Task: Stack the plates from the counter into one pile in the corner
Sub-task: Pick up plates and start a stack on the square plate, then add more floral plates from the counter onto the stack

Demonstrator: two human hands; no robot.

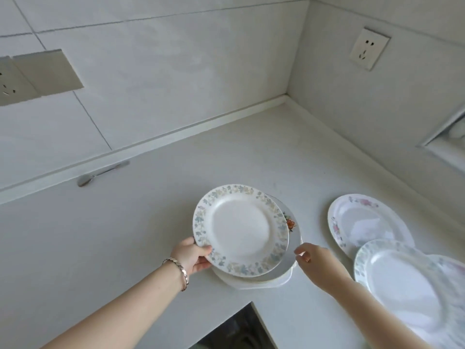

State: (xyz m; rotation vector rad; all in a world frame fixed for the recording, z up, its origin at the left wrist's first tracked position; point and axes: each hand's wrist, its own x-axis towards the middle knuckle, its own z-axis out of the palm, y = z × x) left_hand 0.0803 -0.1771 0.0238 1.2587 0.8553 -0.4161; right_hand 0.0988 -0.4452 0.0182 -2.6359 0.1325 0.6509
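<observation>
On the white counter, a small pile of plates carries a leaf-rimmed plate on top. The left hand pinches that plate's near-left rim; the right hand, fingers loosely spread, touches the pile's right edge. Two more plates lie well right.

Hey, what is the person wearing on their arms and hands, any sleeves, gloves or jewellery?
Both forearms are bare, with no sleeves or gloves in view. The left hand has a silver metal link bracelet around its wrist, made of small faceted segments. The right hand and its wrist carry nothing visible: no ring, watch or band. Nail details are too small to tell.
</observation>
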